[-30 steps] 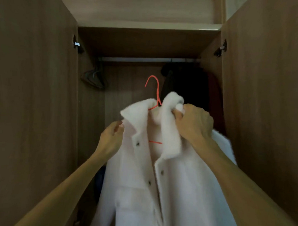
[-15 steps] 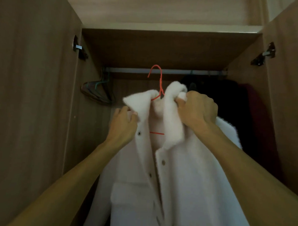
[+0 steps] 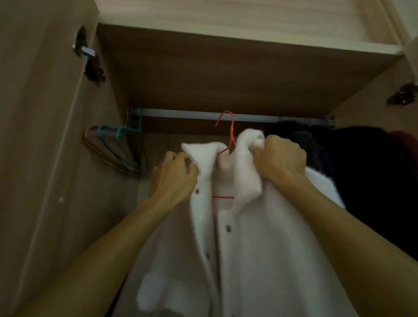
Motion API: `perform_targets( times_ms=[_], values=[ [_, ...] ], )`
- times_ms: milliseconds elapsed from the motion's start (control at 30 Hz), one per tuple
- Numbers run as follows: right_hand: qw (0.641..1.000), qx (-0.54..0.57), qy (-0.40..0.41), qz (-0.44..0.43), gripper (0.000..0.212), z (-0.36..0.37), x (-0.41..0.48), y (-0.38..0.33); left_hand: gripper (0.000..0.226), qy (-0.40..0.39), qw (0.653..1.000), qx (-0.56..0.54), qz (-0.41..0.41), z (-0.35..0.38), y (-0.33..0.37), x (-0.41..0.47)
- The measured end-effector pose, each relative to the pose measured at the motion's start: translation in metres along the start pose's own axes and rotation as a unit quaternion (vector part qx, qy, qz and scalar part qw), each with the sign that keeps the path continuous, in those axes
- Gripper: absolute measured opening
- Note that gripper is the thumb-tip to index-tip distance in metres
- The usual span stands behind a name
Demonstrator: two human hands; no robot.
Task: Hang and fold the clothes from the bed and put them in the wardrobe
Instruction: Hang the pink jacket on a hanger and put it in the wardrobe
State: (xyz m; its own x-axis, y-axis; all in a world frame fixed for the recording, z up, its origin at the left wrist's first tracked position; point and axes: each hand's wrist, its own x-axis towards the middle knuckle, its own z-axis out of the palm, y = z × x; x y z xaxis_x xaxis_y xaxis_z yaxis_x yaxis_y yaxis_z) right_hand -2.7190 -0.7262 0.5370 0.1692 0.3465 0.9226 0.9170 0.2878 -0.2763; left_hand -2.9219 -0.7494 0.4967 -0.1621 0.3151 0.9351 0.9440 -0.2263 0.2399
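1. Step in hand: hanging; the coat [image 3: 259, 255], already on its red hanger [image 3: 231, 135], is held up inside the wardrobe [image 3: 206, 75] at the height of the rail [image 3: 181, 114]; the hook overlaps the rail in view, and whether it is seated over it cannot be told.
2. Right hand [image 3: 280, 158]: fingers curled tight, gripping a bunched fold of the right collar just beside the hanger's neck; judged to carry most of the weight.
3. Left hand [image 3: 173, 178]: fingers curled, thumb and fingertips pinching the edge of the left collar flap; judged to be steadying.
4. Next move, as judged: bring the hook over the rail and settle it in the free stretch between the spare hangers [image 3: 118, 148] at the left end and the dark garments [image 3: 368, 175] at the right; only then loosen both grips and smooth the collar.
5. Coat, appearance: white, thick and fleecy; broad collar, the right side crumpled in the grip; front open at the neck with the hanger's red bar showing; dark buttons down the placket; a patch pocket low on the left; the body hangs straight down, touching the dark garments on its right.
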Motion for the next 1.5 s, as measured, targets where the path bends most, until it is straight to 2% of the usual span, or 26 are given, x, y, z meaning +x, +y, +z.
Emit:
perform_targets(
  times_ms=[133,300,500,767,1133,1400,1500],
  values=[
    [0.999,-0.018,0.032,0.018,0.023,0.016,0.043,0.005,0.035,-0.002,0.999,-0.007,0.032,0.031,-0.002,0.029],
    [0.993,-0.062,0.103,-0.004,0.029,0.029,0.095,0.023,0.032,0.014,0.996,-0.059,0.068,0.071,0.007,0.061],
    [0.99,-0.097,0.107,-0.007,0.029,0.066,0.142,0.047,0.035,0.009,0.993,-0.079,0.083,0.112,0.013,0.09],
    [0.983,-0.111,0.145,-0.006,0.031,0.082,0.184,0.07,0.026,0.036,0.989,-0.091,0.112,0.153,0.018,0.112],
    [0.978,-0.175,0.111,-0.022,0.025,0.132,0.177,0.064,0.024,0.017,0.983,-0.117,0.137,0.184,0.017,0.099],
    [0.98,-0.18,0.076,-0.028,0.031,0.114,0.147,0.058,0.022,-0.01,0.986,-0.107,0.127,0.175,-0.004,0.068],
    [0.978,-0.177,0.098,-0.046,0.034,0.101,0.127,0.048,0.021,-0.021,0.988,-0.118,0.098,0.168,-0.017,0.051]
  ],
)
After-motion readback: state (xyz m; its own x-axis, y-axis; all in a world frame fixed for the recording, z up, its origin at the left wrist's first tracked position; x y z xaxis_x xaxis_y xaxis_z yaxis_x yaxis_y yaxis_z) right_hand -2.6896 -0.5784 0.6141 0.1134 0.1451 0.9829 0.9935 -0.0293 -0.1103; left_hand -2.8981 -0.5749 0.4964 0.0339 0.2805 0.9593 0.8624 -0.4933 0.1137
